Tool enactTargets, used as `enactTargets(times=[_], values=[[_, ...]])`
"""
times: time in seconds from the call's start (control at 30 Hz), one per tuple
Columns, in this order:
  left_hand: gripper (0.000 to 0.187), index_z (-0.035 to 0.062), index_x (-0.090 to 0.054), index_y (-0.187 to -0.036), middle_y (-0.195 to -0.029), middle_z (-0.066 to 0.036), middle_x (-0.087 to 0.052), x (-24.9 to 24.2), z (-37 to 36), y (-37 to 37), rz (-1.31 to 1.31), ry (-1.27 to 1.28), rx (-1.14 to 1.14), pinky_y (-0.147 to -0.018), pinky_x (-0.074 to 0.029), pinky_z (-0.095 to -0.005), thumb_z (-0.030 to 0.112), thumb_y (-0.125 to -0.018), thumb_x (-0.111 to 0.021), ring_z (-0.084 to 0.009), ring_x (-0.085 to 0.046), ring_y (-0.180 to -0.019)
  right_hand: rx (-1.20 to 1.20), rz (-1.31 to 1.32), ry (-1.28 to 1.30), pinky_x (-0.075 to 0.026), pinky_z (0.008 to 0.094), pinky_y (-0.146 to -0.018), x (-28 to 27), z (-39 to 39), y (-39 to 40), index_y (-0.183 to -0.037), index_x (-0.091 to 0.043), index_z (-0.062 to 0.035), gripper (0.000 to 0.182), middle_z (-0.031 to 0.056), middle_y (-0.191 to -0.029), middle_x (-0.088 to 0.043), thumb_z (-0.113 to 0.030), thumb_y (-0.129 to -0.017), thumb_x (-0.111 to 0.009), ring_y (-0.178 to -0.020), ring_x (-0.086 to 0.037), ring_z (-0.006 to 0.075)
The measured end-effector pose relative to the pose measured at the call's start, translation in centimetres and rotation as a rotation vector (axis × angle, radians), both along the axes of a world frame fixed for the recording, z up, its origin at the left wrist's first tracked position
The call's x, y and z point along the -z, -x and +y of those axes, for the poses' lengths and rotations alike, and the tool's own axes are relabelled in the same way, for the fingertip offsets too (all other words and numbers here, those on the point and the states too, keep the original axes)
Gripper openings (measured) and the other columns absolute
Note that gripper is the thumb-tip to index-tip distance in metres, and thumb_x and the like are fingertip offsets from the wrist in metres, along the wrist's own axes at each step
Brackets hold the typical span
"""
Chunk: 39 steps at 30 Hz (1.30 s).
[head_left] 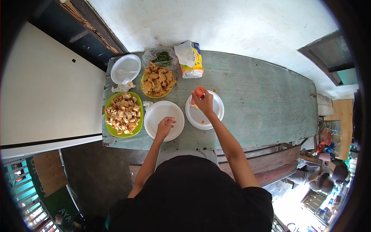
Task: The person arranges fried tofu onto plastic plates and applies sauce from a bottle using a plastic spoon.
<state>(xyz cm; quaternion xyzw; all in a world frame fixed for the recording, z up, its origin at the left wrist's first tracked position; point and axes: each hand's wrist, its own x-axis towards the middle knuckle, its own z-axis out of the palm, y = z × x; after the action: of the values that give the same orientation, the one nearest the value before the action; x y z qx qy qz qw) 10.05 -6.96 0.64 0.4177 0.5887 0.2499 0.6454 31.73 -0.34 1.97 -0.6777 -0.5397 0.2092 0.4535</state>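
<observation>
Black shirt [189,197] foremost, the right hand [205,102] pinches a red object [199,91], perhaps a bottle, over the far edge of 1 plate [195,116], where a slack grip could drop it, and the left hand [165,127] curls its fingers loosely, empty.

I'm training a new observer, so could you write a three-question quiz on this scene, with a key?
1. Which hand holds the red item?
2. True or false: the yellow-and-blue pack stands nearer the wall than the lime-green dish does.
3. The left hand is over: A) the yellow bowl; B) a white plate; C) the clear plastic bag.

Key:
1. The right hand.
2. True.
3. B.
</observation>
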Motion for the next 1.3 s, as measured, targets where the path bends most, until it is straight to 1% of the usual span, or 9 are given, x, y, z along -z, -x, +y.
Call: enactTargets(times=[0.17, 0.27, 0.37, 0.43, 0.5, 0.53, 0.6, 0.9, 1.3], values=[[0.025, -0.0014, -0.057, -0.1, -0.091, -0.009, -0.063, 0.0, 0.1, 0.3, -0.02, -0.004, -0.028, -0.068, -0.049, -0.026, 0.02, -0.09, -0.048, -0.0156, -0.061, -0.085, 0.196, 0.083, -0.109, -0.043, 0.0281, -0.047, 1.2, -0.2, -3.2, -0.087, -0.061, 0.0021, 0.037, 0.0084, -0.057, -0.058, -0.027, -0.07, -0.074, -0.047, -0.053, 0.0148], [0.024, -0.0015, -0.057, -0.1, -0.092, -0.01, -0.062, 0.1, 0.3, 0.7, -0.004, -0.007, -0.005, -0.068, -0.049, -0.0263, 0.019, -0.09, -0.048, -0.0161, -0.061, -0.086, 0.2, 0.072, -0.06, -0.042, 0.026, -0.047, -0.4, -1.0, -5.9, -0.086, -0.062, 0.0022, 0.034, 0.0059, -0.058, -0.058, -0.025, -0.07, -0.074, -0.048, -0.051, 0.0104], [0.024, -0.0018, -0.057, -0.1, -0.092, -0.01, -0.062, 0.3, 0.3, 0.6, 0.006, -0.004, 0.013, -0.069, -0.049, -0.0265, 0.019, -0.09, -0.048, -0.0163, -0.061, -0.087, 0.245, -0.001, 0.022, -0.041, 0.0244, -0.048, -1.4, -1.9, -8.0, -0.084, -0.063, 0.002, 0.032, 0.006, -0.058, -0.058, -0.024, -0.07, -0.074, -0.049, -0.05, 0.0094], [0.024, -0.0017, -0.057, -0.101, -0.092, -0.01, -0.062, 0.2, 0.4, 0.4, 0.014, -0.003, 0.018, -0.069, -0.049, -0.0264, 0.018, -0.09, -0.048, -0.0163, -0.061, -0.087, 0.279, -0.012, 0.037, -0.043, 0.0262, -0.052, -2.6, -2.5, -8.4, -0.076, -0.062, 0.0002, 0.028, 0.0039, -0.059, -0.058, -0.025, -0.073, -0.072, -0.052, -0.05, 0.0095], [0.024, -0.0015, -0.057, -0.101, -0.092, -0.01, -0.062, 0.6, 0.4, 0.1, 0.004, -0.008, 0.02, -0.069, -0.049, -0.0263, 0.018, -0.09, -0.048, -0.0163, -0.061, -0.087, 0.398, -0.143, 0.098, -0.046, 0.0305, -0.058, -2.7, -3.0, -8.8, -0.08, -0.064, 0.0008, 0.034, 0.0095, -0.064, -0.062, -0.03, -0.07, -0.073, -0.057, -0.058, 0.0172], [0.024, -0.0014, -0.057, -0.101, -0.092, -0.01, -0.062, 0.9, 0.4, 0.1, -0.006, -0.013, 0.022, -0.069, -0.049, -0.0262, 0.018, -0.09, -0.047, -0.0162, -0.061, -0.086, 0.398, -0.143, 0.099, -0.046, 0.0305, -0.058, -2.4, -3.1, -8.9, -0.08, -0.064, 0.0008, 0.034, 0.0095, -0.064, -0.062, -0.03, -0.07, -0.073, -0.057, -0.058, 0.0172], [0.023, -0.0012, -0.057, -0.101, -0.092, -0.01, -0.062, 1.8, 0.4, -0.1, -0.041, -0.038, 0.026, -0.069, -0.049, -0.0262, 0.018, -0.09, -0.047, -0.0161, -0.061, -0.086, 0.495, -0.12, 0.075, -0.048, 0.0348, -0.065, -1.8, -3.4, -8.9, -0.084, -0.065, 0.0008, 0.039, 0.0143, -0.069, -0.064, -0.033, -0.068, -0.073, -0.063, -0.062, 0.0246], [0.024, -0.0009, -0.057, -0.1, -0.089, -0.01, -0.063, 1.5, 0.3, 0.3, -0.044, -0.041, 0.012, -0.069, -0.049, -0.0261, 0.019, -0.091, -0.048, -0.0153, -0.061, -0.085, 0.584, -0.255, 0.125, -0.049, 0.0403, -0.06, -2.3, -3.5, -7.4, -0.077, -0.063, -0.001, 0.037, 0.0184, -0.067, -0.063, -0.037, -0.069, -0.07, -0.063, -0.062, 0.0351], [0.024, -0.0011, -0.057, -0.099, -0.09, -0.01, -0.063, 0.6, 0.4, 0.0, 0.008, 0.0, 0.014, -0.067, -0.049, -0.0261, 0.02, -0.09, -0.049, -0.0157, -0.062, -0.083, 0.598, -0.414, -0.013, -0.046, 0.0393, -0.048, -0.6, -3.7, -8.1, -0.066, -0.055, -0.0044, 0.034, 0.0161, -0.056, -0.058, -0.035, -0.069, -0.071, -0.052, -0.058, 0.0351]])
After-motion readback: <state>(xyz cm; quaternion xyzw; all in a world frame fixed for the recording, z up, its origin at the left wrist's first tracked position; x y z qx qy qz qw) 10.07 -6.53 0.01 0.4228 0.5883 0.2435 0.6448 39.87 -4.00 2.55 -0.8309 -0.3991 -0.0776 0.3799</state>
